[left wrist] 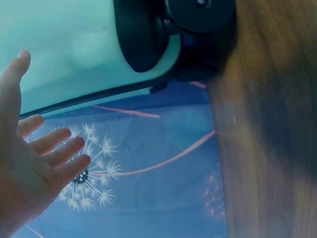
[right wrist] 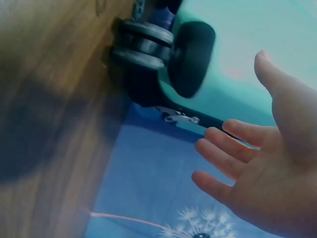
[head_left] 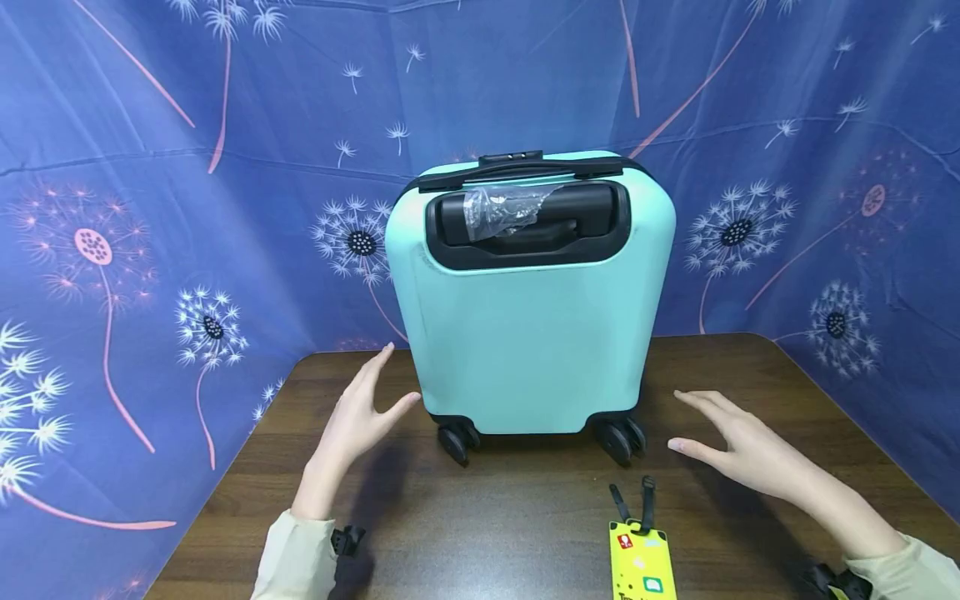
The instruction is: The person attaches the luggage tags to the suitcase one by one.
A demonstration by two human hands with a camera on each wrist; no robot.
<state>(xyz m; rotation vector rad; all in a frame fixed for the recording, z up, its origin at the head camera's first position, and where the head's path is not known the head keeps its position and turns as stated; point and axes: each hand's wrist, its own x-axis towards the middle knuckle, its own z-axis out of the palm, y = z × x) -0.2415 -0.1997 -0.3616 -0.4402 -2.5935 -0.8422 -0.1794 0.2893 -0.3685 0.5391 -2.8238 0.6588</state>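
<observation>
A mint-green suitcase [head_left: 532, 342] stands upright on its black wheels at the back of the table. Clear plastic wraps part of its black telescopic handle [head_left: 592, 208], which is pushed down in its recess. My left hand [head_left: 360, 421] hovers beside the lower left of the case, fingers spread and thumb apart, holding nothing. On the other side my right hand [head_left: 738, 450] is likewise stretched out near the right wheel [head_left: 617, 440], also holding nothing. Neither hand appears to touch the case. A yellow luggage tag [head_left: 642, 562] with a black strap lies in front, toward the right.
The brown wooden table [head_left: 480, 517] carries the case and the tag. Blue cloth [head_left: 262, 208] with dandelion prints hangs behind and along both sides of the table. A black device is strapped at each wrist.
</observation>
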